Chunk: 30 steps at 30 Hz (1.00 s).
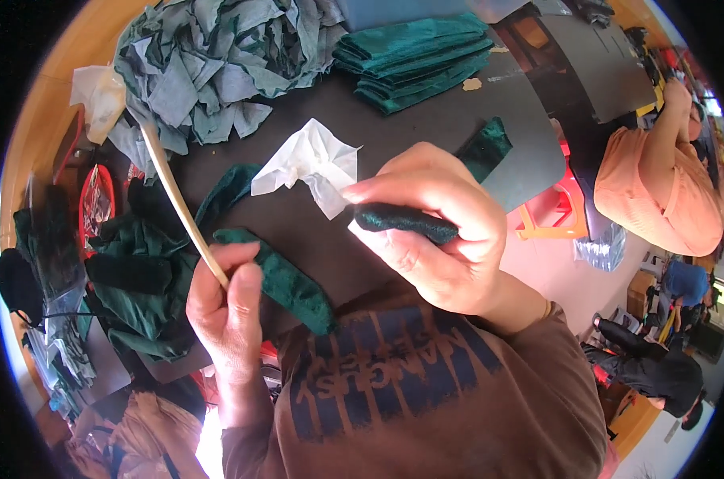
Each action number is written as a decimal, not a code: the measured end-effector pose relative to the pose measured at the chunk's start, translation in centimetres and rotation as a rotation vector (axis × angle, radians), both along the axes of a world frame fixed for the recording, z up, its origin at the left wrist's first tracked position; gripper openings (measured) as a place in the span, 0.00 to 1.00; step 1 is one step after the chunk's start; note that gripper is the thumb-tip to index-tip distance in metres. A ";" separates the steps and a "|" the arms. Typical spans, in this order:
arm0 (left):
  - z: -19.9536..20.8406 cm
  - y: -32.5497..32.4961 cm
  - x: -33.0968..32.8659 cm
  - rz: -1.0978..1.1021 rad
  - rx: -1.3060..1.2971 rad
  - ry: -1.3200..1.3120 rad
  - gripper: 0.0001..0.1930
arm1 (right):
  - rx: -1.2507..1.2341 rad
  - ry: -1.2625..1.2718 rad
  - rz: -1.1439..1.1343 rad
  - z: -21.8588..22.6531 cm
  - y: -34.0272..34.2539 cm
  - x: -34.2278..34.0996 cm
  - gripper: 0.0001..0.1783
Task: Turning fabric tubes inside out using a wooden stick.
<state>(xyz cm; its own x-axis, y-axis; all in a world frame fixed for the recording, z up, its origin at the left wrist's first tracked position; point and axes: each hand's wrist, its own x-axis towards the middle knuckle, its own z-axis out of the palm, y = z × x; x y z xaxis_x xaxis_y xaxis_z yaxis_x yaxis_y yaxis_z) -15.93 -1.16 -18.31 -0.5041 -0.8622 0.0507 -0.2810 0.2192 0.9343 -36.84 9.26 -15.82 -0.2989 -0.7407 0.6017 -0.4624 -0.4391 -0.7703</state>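
Note:
My left hand (230, 307) is closed round the lower end of a thin, pale wooden stick (174, 191), which slants up and away to the left. In my right hand (445, 231), thumb and fingers pinch a small dark green velvet piece (402, 219), rolled or folded into a narrow tube. Just beyond those fingertips lies a crumpled white sheet (310, 164), thin like tissue or lining; I cannot tell whether the fingers touch it. A green velvet strip (286, 279) stretches from beside my left fingers toward my shirt.
Grey-green fabric pieces (210, 72) are heaped at the far left. Folded green velvet (414, 60) is stacked at the back of the dark table (513, 120). More green cloth (138, 279) lies at left. A red-orange stool (557, 207) and a person in orange (657, 184) are at right.

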 end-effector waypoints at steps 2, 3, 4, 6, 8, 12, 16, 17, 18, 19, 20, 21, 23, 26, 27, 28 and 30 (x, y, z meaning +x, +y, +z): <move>1.9 1.1 -2.6 -0.169 0.280 0.299 0.18 | 0.029 -0.118 0.023 0.0 0.0 0.8 0.11; 2.7 1.5 -3.2 -0.250 0.303 0.269 0.23 | 0.055 -0.239 0.051 0.2 -0.1 1.2 0.11; 3.1 1.7 -3.7 -0.332 0.325 0.238 0.28 | 0.054 -0.240 0.060 0.5 0.0 1.4 0.11; 3.3 1.8 -4.7 -0.459 0.242 0.106 0.24 | 0.036 -0.528 0.093 1.1 0.1 1.8 0.10; 1.5 1.8 -4.8 -0.533 0.182 0.162 0.16 | -0.020 -0.842 0.107 1.2 0.5 1.8 0.10; 1.3 1.5 -3.6 -0.535 0.368 0.026 0.10 | -0.004 -0.925 -0.100 0.9 1.4 -0.5 0.11; 1.4 1.9 -3.2 -0.450 0.417 0.005 0.09 | -0.059 -0.953 -0.151 -0.1 1.7 -1.3 0.13; 1.4 2.0 -3.3 -0.400 0.478 0.019 0.10 | -0.093 -0.976 -0.176 -0.4 1.7 -1.4 0.13; 1.4 2.1 -3.5 -0.370 0.456 0.016 0.10 | -0.094 -0.979 -0.179 -0.6 1.7 -1.7 0.13; 1.3 2.2 -3.7 -0.333 0.459 0.033 0.09 | -0.102 -0.962 -0.171 -0.8 1.9 -2.1 0.13; 1.3 2.5 -3.8 -0.293 0.461 0.050 0.08 | -0.109 -0.946 -0.160 -0.9 2.1 -2.3 0.13; 1.3 2.5 -3.7 -0.294 0.462 0.044 0.08 | -0.106 -0.931 -0.203 -0.7 2.1 -2.2 0.12; 1.3 2.4 -3.2 -0.310 0.470 0.029 0.07 | -0.124 -0.883 -0.238 -1.0 2.3 -2.5 0.12; 0.7 2.4 -3.0 -0.360 0.373 0.024 0.08 | -0.155 -0.817 -0.313 -1.7 3.0 -3.0 0.10; 0.9 2.7 -3.2 -0.352 0.352 0.017 0.08 | -0.168 -0.802 -0.353 -1.9 3.2 -3.2 0.10; 1.0 2.9 -3.5 -0.353 0.352 0.015 0.08 | -0.169 -0.805 -0.354 -1.9 3.4 -3.4 0.10; 0.9 3.3 -3.9 -0.304 0.475 0.098 0.09 | -0.111 -0.818 -0.413 -2.0 3.6 -3.5 0.09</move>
<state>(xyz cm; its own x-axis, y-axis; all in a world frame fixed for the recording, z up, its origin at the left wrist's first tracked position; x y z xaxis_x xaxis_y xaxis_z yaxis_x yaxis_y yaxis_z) -19.79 2.14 -17.44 -0.7452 -0.6189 -0.2484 -0.1782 -0.1742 0.9685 -40.38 12.86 -17.85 -0.8903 -0.4310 0.1471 0.0713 -0.4510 -0.8897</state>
